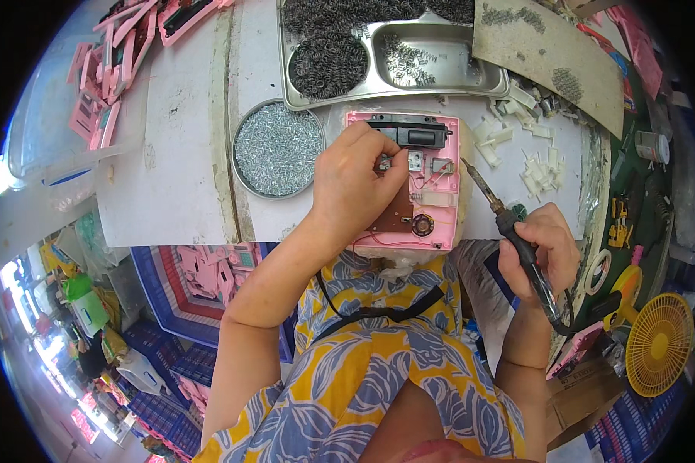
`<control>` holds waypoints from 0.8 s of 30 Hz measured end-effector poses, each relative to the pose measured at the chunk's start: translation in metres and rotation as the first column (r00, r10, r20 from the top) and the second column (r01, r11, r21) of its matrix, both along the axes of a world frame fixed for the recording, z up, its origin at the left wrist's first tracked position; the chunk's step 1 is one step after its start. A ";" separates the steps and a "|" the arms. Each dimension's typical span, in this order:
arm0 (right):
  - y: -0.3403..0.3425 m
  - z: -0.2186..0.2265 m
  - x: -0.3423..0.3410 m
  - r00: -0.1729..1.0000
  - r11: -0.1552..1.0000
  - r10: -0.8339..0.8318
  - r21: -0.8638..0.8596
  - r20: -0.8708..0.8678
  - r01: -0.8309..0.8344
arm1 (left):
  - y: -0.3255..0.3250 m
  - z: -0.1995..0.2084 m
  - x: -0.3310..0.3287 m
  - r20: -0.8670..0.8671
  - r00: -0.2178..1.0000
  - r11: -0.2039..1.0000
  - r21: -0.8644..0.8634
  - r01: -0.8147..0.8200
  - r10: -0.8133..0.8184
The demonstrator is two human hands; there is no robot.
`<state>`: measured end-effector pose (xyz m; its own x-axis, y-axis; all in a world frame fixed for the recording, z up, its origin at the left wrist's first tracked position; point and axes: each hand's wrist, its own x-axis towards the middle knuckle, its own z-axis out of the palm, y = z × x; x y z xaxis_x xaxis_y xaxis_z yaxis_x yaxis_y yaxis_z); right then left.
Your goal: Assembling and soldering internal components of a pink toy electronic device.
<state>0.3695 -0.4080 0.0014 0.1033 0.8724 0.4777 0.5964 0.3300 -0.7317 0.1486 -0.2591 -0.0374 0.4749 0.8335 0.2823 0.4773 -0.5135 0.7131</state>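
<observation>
Across the pink casing (445,225), open on the desk (158,177), bent the left hand (355,181), its fingers pinched at the parts inside – on what exactly, I could not tell. Right of the casing, the right hand (550,251) had its fingers wrapped around a soldering iron (510,222), tip near the rim. A black block (423,136) and brown board (395,212) sat inside, so the work looked partway done, some joints and closing probably left. Beyond the casing stood a metal tray (475,76) – left, a round dish (274,196); right, white plastic pieces (543,173), none blocking the iron
</observation>
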 end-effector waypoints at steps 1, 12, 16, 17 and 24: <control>0.001 0.000 -0.001 1.000 1.000 -0.015 0.009 -0.003 0.015 | 0.000 0.000 0.000 -0.001 1.000 1.000 0.005 -0.003 0.003; -0.010 0.001 0.013 0.998 0.997 -0.070 0.024 -0.006 0.070 | -0.020 0.033 -0.011 -0.048 0.976 0.977 0.030 0.213 -0.212; -0.009 0.003 0.018 0.996 0.996 -0.086 0.039 0.009 0.086 | -0.038 0.034 0.002 -0.276 0.815 0.852 -0.024 0.524 -0.509; -0.008 0.005 0.018 0.996 0.996 -0.085 0.044 0.015 0.084 | -0.039 0.030 0.008 -0.332 0.775 0.823 -0.011 0.567 -0.538; -0.018 0.008 0.022 0.993 0.991 -0.120 0.058 0.012 0.119 | -0.029 0.027 0.026 -0.499 0.739 0.843 0.031 0.537 -0.453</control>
